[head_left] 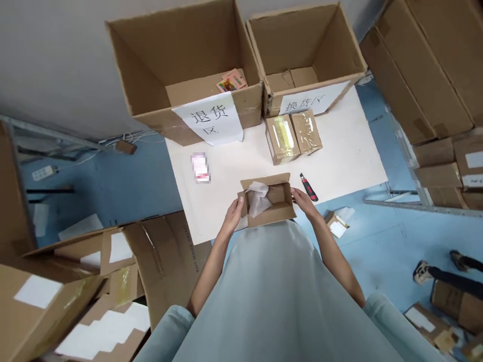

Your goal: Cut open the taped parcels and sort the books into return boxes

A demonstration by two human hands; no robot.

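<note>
Holding a small open box [274,217] at the near edge of the desk [219,206]: left hand [233,216] is curling nearly closed, thumb pressing on the box's left end, fingers partly hidden; right hand [303,202] is pinching the right end. Whitish wrapping [259,199] is lying crumpled inside, toward the left. Red-and-black cutter [310,189] is lying just beside the right hand, near that edge. Two taped boxes [284,140] are sitting farther back.

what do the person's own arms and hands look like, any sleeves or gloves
Pale blue-green sleeves, matching the top, are short, leaving the forearms bare. The left hand and right hand wear no gloves; no watch or bracelet shows.
</note>
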